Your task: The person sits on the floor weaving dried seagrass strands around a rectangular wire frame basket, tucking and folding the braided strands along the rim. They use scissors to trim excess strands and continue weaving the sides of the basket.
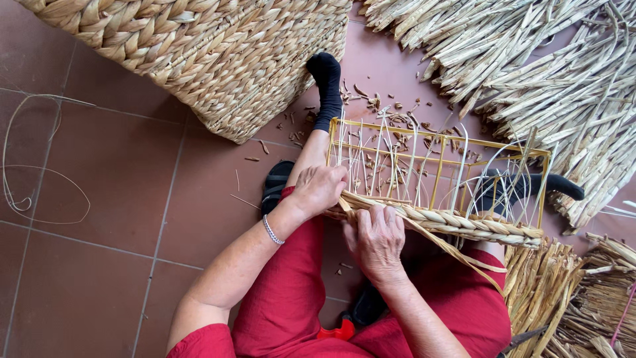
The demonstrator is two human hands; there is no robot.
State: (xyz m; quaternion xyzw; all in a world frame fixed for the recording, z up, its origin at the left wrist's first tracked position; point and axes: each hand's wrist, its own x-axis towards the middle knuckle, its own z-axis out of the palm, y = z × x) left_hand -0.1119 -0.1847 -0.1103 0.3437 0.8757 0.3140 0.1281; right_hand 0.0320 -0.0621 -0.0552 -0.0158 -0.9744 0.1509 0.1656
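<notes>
**A:** Where's the work sitting?

**B:** The wire frame (pixel 437 166) stands on the tiled floor (pixel 119 199) between the person's outstretched legs, just in front of the red trousers (pixel 291 292). The braided band (pixel 457 225) runs along the frame's near edge, and both hands are at its left end.

**A:** And the grip of each hand?

**B:** The left hand (pixel 318 189) is curled over the frame's near left corner, fingers closed on the start of the braid. The right hand (pixel 376 240) sits just beside it, fingers pressed down on the braid, with a loose flat strand (pixel 464 258) trailing from under it toward the lap.

**A:** How would you do this well?

**B:** I'd judge the left hand should pin the corner firmly so the frame doesn't twist, while the right keeps the strands snug against the upright wires (pixel 397 159). Slack there would likely leave gaps.

**A:** Anything around to mind?

**B:** A big woven basket (pixel 218 59) lies beyond the frame to the left, a heap of dried stalks (pixel 530 59) beyond it to the right, more bundles (pixel 563 298) beside its near right corner. Bits of trimmings (pixel 391 109) litter the floor behind it.
</notes>
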